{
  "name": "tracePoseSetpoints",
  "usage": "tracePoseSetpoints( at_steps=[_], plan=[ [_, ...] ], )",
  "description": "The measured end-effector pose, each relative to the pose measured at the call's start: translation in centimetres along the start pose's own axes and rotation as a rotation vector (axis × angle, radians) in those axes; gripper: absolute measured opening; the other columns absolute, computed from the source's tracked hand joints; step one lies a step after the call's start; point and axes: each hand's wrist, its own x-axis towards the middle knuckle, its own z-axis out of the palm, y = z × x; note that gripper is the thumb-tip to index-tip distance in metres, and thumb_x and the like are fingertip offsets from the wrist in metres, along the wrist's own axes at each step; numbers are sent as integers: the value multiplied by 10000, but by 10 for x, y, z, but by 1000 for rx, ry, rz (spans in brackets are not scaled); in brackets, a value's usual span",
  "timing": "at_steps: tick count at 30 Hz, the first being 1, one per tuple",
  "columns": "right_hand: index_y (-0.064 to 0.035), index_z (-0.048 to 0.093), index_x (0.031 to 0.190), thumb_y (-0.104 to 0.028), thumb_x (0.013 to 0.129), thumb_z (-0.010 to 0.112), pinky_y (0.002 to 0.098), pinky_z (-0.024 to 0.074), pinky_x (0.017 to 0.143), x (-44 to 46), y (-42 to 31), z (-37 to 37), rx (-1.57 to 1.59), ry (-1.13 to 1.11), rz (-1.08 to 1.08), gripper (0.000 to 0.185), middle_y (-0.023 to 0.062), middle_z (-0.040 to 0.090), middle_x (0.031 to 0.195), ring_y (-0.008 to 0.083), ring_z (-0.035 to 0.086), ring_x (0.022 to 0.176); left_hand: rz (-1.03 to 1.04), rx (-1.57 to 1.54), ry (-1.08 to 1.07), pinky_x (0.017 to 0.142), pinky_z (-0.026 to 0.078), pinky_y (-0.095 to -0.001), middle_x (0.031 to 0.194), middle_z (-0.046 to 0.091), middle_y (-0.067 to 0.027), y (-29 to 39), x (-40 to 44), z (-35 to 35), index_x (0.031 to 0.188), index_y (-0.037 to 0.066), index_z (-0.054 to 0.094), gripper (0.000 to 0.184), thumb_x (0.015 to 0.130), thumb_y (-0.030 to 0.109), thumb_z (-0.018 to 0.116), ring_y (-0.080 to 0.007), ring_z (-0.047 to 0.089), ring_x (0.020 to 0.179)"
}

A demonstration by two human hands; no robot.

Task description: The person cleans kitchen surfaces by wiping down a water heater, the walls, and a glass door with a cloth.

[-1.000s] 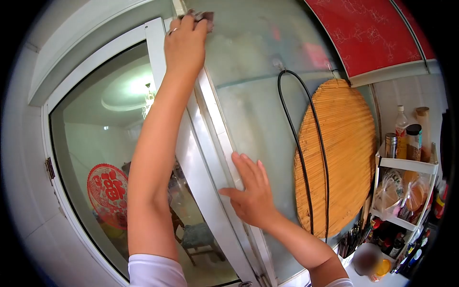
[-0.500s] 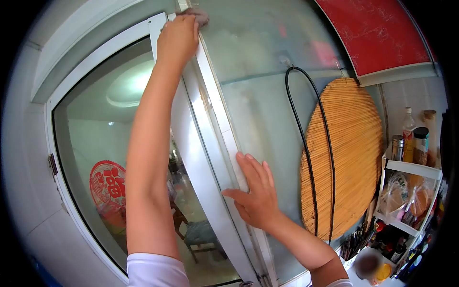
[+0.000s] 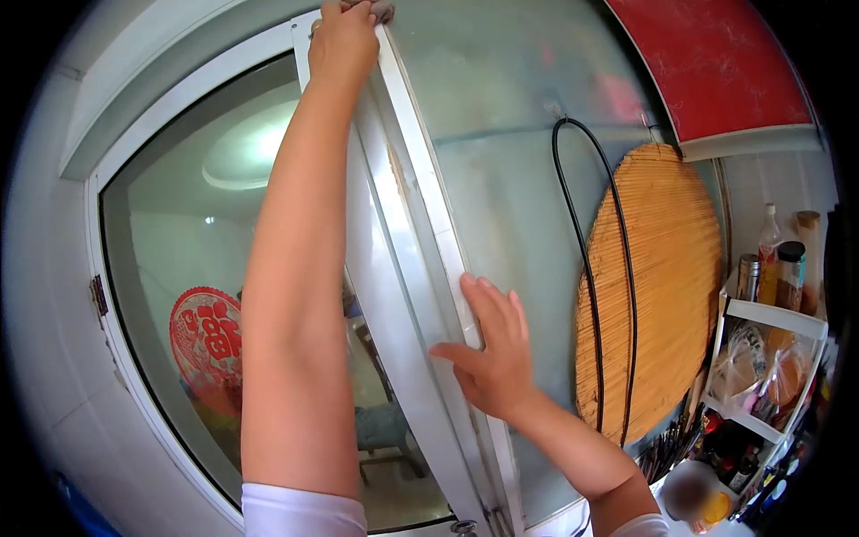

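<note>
High at the top of the white door frame (image 3: pixel 429 215), my left hand (image 3: pixel 344 40) is closed around a greyish-brown cloth (image 3: pixel 383 12). Only a bit of the cloth shows past the fingers, against the frame beside the frosted glass panel (image 3: pixel 483 72). Lower down, my right hand (image 3: pixel 492 349) lies against the frame's edge and the glass, fingers stretched upward and thumb pointing left. Nothing shows in that hand. Left of the frame is a glazed door (image 3: pixel 161 242) bearing a round red paper decoration (image 3: pixel 204 345), partly covered by my left forearm.
A round slatted wooden mat (image 3: pixel 667 295) hangs on the glass at right, with a looped black cord (image 3: pixel 592 268) in front. Above it juts a red cabinet (image 3: pixel 716 72). A white shelf rack (image 3: pixel 774 318) holds bottles and bags. Below stand chopsticks (image 3: pixel 667 452).
My left hand with the cloth sits higher in view, near the top edge. The view has shifted slightly, and my right hand keeps its place on the frame.
</note>
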Motion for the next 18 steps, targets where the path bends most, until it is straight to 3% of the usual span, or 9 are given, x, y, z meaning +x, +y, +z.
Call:
tracePoseSetpoints(
  at_steps=[2, 6, 8, 9, 15, 18],
  plan=[
    [-163, 732, 818, -52, 682, 694, 576, 328, 1077, 1, -1, -2, 2, 1, 4, 179, 194, 415, 1493, 375, 404, 1362, -120, 30, -328, 1107, 353, -423, 1369, 502, -231, 30, 0, -34, 1416, 100, 492, 438, 992, 210, 497, -399, 449, 1300],
    [-134, 731, 808, -50, 679, 692, 566, 326, 1085, 1, 1, -1, 13, 17, -19, 158, 196, 430, 1479, 376, 409, 1358, 34, 48, -438, 1108, 354, -395, 1407, 472, -223, 27, -34, -44, 1416, 133, 507, 472, 956, 199, 588, -370, 445, 1315],
    [-128, 729, 809, -51, 678, 692, 564, 323, 1089, 0, 2, 0, 25, 30, -25, 156, 193, 433, 1476, 375, 410, 1357, 385, -38, -85, 886, 476, -426, 1115, 635, -77, 23, -61, -38, 1105, 100, 711, 220, 924, 141, 593, -340, 557, 1045],
    [-125, 726, 821, -46, 680, 686, 556, 324, 1092, 0, 2, 0, 15, 37, -30, 166, 189, 435, 1474, 369, 412, 1356, 392, -76, -134, 882, 478, -407, 1097, 635, -59, 33, -73, -46, 1041, 89, 733, 190, 881, 111, 633, -313, 532, 1055],
    [-113, 719, 873, -16, 687, 651, 533, 350, 1077, -5, 6, 3, 16, 84, -50, 221, 177, 464, 1442, 352, 440, 1326, 460, -240, -372, 872, 480, -407, 1089, 637, -65, 74, -155, -92, 1038, 76, 708, 214, 828, 83, 669, -314, 549, 1029],
    [-117, 721, 913, -7, 679, 642, 512, 374, 1036, -17, 5, 4, 18, 113, -84, 270, 183, 487, 1409, 371, 475, 1273, 505, -334, -377, 867, 482, -414, 1107, 637, -68, 77, -177, -104, 1049, 86, 699, 230, 819, 84, 682, -313, 554, 1038]
  ],
)
